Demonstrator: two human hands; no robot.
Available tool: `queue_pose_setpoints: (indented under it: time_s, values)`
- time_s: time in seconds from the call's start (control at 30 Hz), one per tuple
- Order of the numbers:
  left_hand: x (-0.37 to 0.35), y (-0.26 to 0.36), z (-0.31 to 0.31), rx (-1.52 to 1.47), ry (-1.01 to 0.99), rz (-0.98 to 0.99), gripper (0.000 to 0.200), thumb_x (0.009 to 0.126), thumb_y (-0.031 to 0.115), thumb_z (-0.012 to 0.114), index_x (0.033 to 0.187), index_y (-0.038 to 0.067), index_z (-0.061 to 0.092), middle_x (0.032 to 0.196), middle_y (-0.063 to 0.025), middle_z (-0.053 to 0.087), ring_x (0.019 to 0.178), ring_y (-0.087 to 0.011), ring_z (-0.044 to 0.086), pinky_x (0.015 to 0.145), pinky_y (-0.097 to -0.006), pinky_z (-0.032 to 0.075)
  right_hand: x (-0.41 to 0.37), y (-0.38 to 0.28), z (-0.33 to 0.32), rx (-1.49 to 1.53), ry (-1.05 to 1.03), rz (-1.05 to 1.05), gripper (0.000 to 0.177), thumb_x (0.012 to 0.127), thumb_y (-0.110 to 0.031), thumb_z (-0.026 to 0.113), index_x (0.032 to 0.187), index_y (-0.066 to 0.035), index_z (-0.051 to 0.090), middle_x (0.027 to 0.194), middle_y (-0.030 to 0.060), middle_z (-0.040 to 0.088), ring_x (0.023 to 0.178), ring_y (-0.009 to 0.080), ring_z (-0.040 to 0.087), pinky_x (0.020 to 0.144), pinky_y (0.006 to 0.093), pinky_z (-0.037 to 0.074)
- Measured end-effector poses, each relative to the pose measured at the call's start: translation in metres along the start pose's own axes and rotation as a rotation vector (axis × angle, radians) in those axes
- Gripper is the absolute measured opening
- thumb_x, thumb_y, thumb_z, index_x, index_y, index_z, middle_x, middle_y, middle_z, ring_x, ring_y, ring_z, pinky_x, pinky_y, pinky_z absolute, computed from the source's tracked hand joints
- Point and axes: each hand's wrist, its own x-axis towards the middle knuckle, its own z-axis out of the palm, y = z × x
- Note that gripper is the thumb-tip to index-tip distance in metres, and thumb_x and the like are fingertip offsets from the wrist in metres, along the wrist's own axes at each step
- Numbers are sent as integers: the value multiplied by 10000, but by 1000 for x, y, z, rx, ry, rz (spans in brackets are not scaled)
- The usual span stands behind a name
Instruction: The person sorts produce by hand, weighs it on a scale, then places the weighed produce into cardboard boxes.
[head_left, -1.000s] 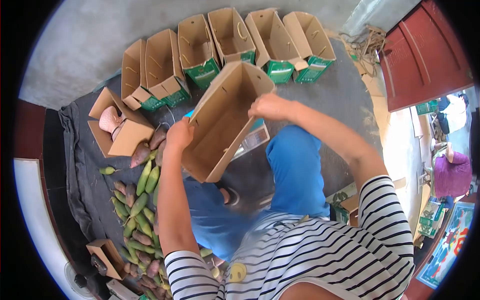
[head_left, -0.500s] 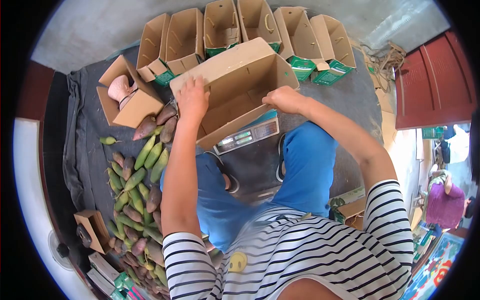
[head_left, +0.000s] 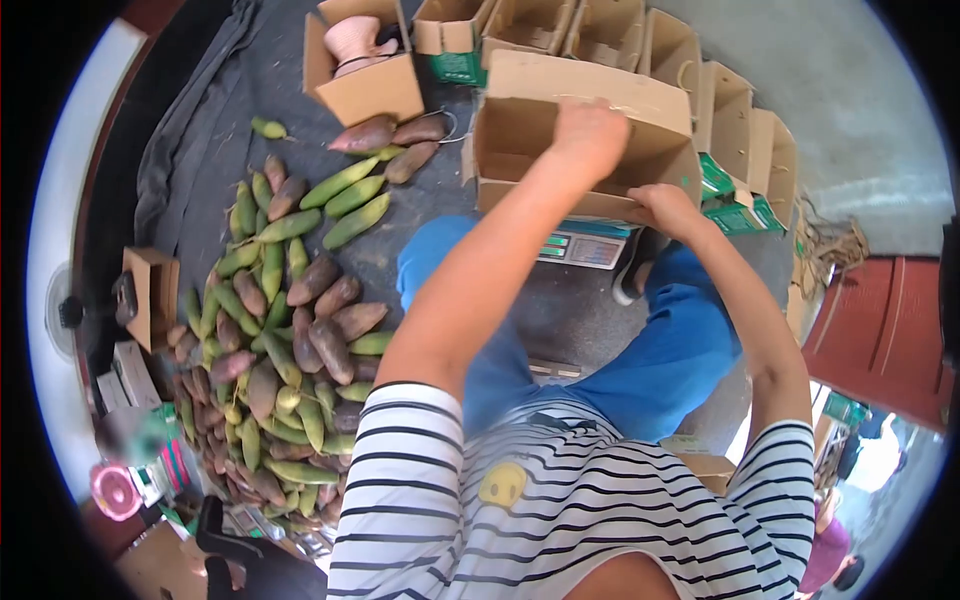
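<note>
A cardboard box, its top open and its far flap raised, rests on a scale in front of me. My left hand reaches over the box to its far flap, fingers curled and closed at the cardboard. At the near right rim, my right hand is closed on the edge. The visible inner walls are bare cardboard. Part of the box's floor is hidden by my left forearm.
Long green radishes and reddish-brown roots are heaped on the left. Several open boxes line the back. A smaller box holds a pink item. Rope lies at right.
My view has swung left, showing more of the heap. My left hand has shifted from the box's left end to its far flap. My right hand stays at the near right rim.
</note>
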Motion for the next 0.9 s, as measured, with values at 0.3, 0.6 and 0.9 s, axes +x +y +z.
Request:
queue_pose_setpoints:
  time_s: [0.3, 0.6, 0.9]
  values:
    - [-15, 38, -39, -361, 317, -34, 342, 755, 293, 682, 994, 52, 643, 1039, -142, 605, 1010, -299, 583, 893, -484, 381, 2, 12, 21, 328, 61, 74, 303, 781, -96, 620, 1082, -58, 626, 1006, 206, 636, 954, 375, 607, 813, 415, 478]
    - [-227, -74, -3, -486, 688, -538, 261, 815, 89, 649, 1057, 3, 598, 1022, -144, 620, 963, -265, 607, 841, -336, 477, -7, -24, -10, 208, 17, 110, 581, 773, -136, 688, 1303, -114, 451, 1152, 164, 596, 1075, 330, 569, 903, 395, 457]
    - [-599, -95, 178, -18, 408, -1598, 351, 737, 252, 672, 965, -6, 603, 920, -187, 617, 868, -348, 595, 788, -426, 473, -11, -21, -12, 213, 2, 196, 644, 783, -169, 703, 1365, -138, 429, 1195, 174, 587, 1118, 297, 568, 923, 387, 455]
